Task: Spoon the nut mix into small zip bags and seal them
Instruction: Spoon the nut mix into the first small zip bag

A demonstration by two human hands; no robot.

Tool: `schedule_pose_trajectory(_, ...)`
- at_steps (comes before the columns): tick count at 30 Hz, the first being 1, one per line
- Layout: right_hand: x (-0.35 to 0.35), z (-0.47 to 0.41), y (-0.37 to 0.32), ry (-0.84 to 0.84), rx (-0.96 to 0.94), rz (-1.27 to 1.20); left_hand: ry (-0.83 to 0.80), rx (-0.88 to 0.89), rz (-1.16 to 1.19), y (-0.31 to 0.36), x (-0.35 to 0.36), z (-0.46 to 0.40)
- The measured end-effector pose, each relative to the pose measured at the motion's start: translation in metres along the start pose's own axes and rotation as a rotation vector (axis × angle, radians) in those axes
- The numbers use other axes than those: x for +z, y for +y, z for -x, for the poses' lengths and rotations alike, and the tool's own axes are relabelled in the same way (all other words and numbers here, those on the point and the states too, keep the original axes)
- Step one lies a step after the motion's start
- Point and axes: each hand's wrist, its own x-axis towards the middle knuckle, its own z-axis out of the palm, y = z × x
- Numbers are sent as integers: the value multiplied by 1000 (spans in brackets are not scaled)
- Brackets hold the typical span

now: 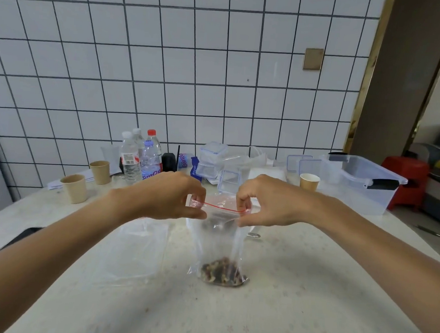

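Note:
A clear zip bag (215,243) with a red seal line stands upright on the table, its bottom resting on the surface. A small heap of brown nut mix (221,272) lies in its bottom. My left hand (170,196) pinches the bag's top left corner at the seal. My right hand (265,202) pinches the top right corner. The red strip stretches between the two hands. A metal spoon (253,235) lies on the table just behind the bag, mostly hidden by it.
More flat clear bags (134,248) lie left of the held bag. Paper cups (74,188), water bottles (130,158), small lidded boxes (211,160) and a large clear tub (362,182) line the table's back. A dark object (21,236) sits at the left edge.

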Motion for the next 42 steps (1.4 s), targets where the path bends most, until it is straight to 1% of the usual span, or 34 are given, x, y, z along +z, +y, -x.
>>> schedule_pose_trajectory(3, -7, 2, 3, 34, -46, 38, 5, 8, -22, -1, -4, 1)
schedule_pose_trajectory(6, -15, 4, 8, 66, -84, 177, 1, 16, 14, -2, -7, 4)
schedule_pose_trajectory(9, -17, 5, 11, 54, -89, 286, 4, 31, 72, 1, -7, 4)
schedule_pose_trajectory(12, -15, 5, 11, 46, -65, 303, 31, 36, 118, 2, -6, 2)
schedule_pose_trajectory(15, -15, 5, 11, 57, -38, 299, 68, 33, 270, 1, -7, 2)
schedule_pose_trajectory(17, -17, 5, 12, 67, -27, 289, 96, 34, 319, 1, -9, 3)
schedule_pose_trajectory(21, -14, 3, 12, 89, -41, 405, 111, 46, 213, 2, -5, 3)
schedule_pose_trajectory(24, -11, 3, 10, 59, -38, 408, 126, 69, 126, 2, -1, 2)
schedule_pose_trajectory(27, -13, 3, 9, 79, -4, 326, 168, 88, 168, -3, -3, 3)
schedule_pose_trajectory(29, -16, 3, 11, 105, 33, 269, 163, 82, 144, -7, -3, 4)
schedule_pose_trajectory(31, -17, 4, 13, 125, 50, 250, 137, 42, 78, -9, -2, 5)
schedule_pose_trajectory(33, -15, 6, 17, 143, 78, 216, 116, -16, 69, -11, 1, 7)
schedule_pose_trajectory(34, -11, 7, 21, 152, 102, 178, 111, -52, 110, -12, 4, 9)
schedule_pose_trajectory(36, -1, 10, 29, 158, 168, 43, 113, -128, 276, -14, 13, 15)
schedule_pose_trajectory(39, 26, 15, 41, 159, 247, -240, 111, -226, 533, -12, 38, 27)
schedule_pose_trajectory(42, 62, 19, 47, 203, 323, -483, 79, -305, 735, 0, 71, 35)
